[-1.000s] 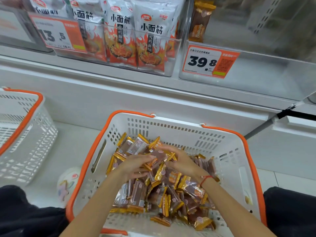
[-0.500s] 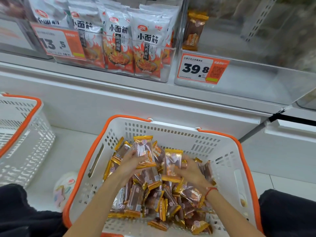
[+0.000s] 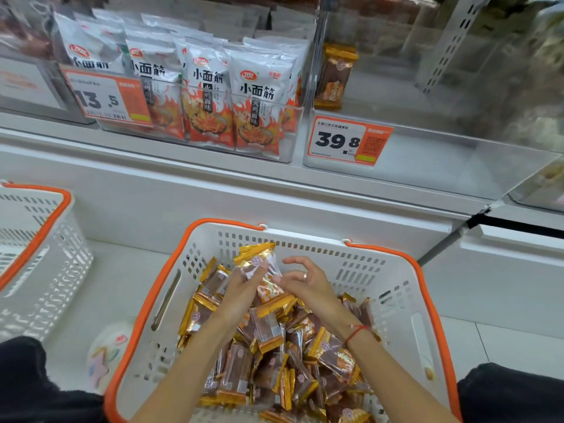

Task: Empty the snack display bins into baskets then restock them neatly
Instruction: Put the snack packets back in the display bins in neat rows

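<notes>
Gold-edged foil crinkles between your hands: your left hand [image 3: 244, 288] grips a small stack of brown snack packets [image 3: 259, 270], fingers curled round its side, holding it upright above the heap. Your right hand [image 3: 305, 285] is at the other side of the same stack, thumb and lower fingers touching the wrapper while the upper fingers arch loosely over it; whether it truly pinches the stack or only steadies it is hard to tell. A ring [image 3: 304, 276] sits on one right finger and a red string [image 3: 357, 331] circles that wrist.

Directly beneath both hands lies the pile of loose packets [image 3: 274, 361], jumbled at all angles and filling the floor of the white basket [image 3: 396, 285] with the orange rim. Your forearms cross its near edge.

Well off to the left of your left hand stands a second white basket [image 3: 45, 254], also orange-rimmed, only partly in view. Between the two baskets, near your left elbow, a pale round object with pastel marks [image 3: 106, 355] lies on the white floor.

Beyond your hands, above the white ledge, a clear bin [image 3: 427, 166] carries a price tag reading 39.8 [image 3: 345, 141]; one brown packet [image 3: 334, 77] stands upright in its left corner. Left of it, another clear bin holds upright white-and-red bags [image 3: 256, 105] behind a tag reading 13.5 [image 3: 106, 99].
</notes>
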The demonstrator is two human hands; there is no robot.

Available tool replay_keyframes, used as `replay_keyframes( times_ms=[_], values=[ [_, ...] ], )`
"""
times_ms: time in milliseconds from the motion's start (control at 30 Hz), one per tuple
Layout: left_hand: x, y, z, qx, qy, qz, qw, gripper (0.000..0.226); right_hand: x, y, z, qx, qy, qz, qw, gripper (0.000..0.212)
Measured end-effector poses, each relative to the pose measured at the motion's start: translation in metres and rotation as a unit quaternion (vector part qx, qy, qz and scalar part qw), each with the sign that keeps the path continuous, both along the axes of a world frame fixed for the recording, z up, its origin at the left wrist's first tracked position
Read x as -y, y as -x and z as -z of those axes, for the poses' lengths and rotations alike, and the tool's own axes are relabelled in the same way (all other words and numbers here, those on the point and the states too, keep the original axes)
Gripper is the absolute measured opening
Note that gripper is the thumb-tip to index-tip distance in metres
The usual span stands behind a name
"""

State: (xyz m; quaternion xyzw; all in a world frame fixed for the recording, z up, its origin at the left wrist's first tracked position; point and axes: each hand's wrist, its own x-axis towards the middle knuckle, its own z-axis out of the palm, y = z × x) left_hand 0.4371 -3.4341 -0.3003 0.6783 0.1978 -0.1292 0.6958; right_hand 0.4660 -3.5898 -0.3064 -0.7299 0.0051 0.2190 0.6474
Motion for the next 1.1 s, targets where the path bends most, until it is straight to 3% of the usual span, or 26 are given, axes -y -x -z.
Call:
replay_keyframes(
  times_ms=[67,100,167,233,300,367,400,467,567,667,800,900,1000,1100],
  values=[
    [-0.013,-0.004,0.004,0.032,-0.029,-0.076,0.996,0.046,-0.004,-0.016,0.008,-0.007,-0.013,0.036,0.999,0.017],
    [-0.021,-0.006,0.005,0.024,-0.035,-0.104,0.994,0.048,-0.003,-0.025,0.017,0.006,0.036,0.056,0.998,0.014],
    [-0.036,-0.010,0.006,-0.016,-0.012,-0.146,0.989,0.054,0.002,-0.038,0.044,0.042,0.225,0.041,0.973,0.017],
    [-0.044,-0.014,0.008,-0.046,0.058,-0.167,0.983,0.046,0.001,-0.040,0.071,0.026,0.347,-0.045,0.936,0.030],
    [-0.046,-0.016,0.014,-0.047,0.109,-0.159,0.980,0.025,-0.004,-0.036,0.095,0.015,0.411,-0.133,0.902,0.047],
    [-0.043,-0.014,0.016,-0.044,0.115,-0.126,0.984,0.013,-0.008,-0.031,0.112,0.065,0.498,-0.146,0.853,0.061],
    [-0.043,-0.012,0.023,-0.045,0.112,-0.114,0.986,0.023,-0.008,-0.028,0.116,0.079,0.513,-0.126,0.845,0.062],
    [-0.040,-0.007,0.022,-0.047,0.089,-0.109,0.989,0.042,-0.005,-0.023,0.117,0.040,0.475,-0.096,0.874,0.059],
    [-0.037,-0.002,0.019,-0.017,0.029,-0.103,0.994,0.050,0.008,-0.015,0.101,-0.052,0.361,-0.120,0.923,0.051],
    [-0.035,-0.005,0.017,-0.009,-0.004,-0.093,0.996,0.066,0.037,-0.021,0.058,-0.031,0.286,-0.145,0.947,0.045],
    [-0.023,-0.011,0.002,-0.004,-0.059,-0.041,0.997,0.054,0.061,-0.036,-0.025,0.018,0.294,-0.289,0.911,0.043],
    [-0.007,-0.017,-0.006,-0.027,-0.064,0.045,0.997,0.058,0.053,-0.033,-0.071,0.050,0.314,-0.371,0.873,0.046],
    [0.016,-0.023,-0.020,-0.044,-0.055,0.135,0.988,0.061,0.051,-0.026,-0.090,0.039,0.287,-0.329,0.899,0.053],
    [0.033,-0.023,-0.037,-0.042,-0.010,0.172,0.984,0.031,0.059,-0.025,-0.091,0.086,0.223,-0.189,0.952,0.040]
  ],
)
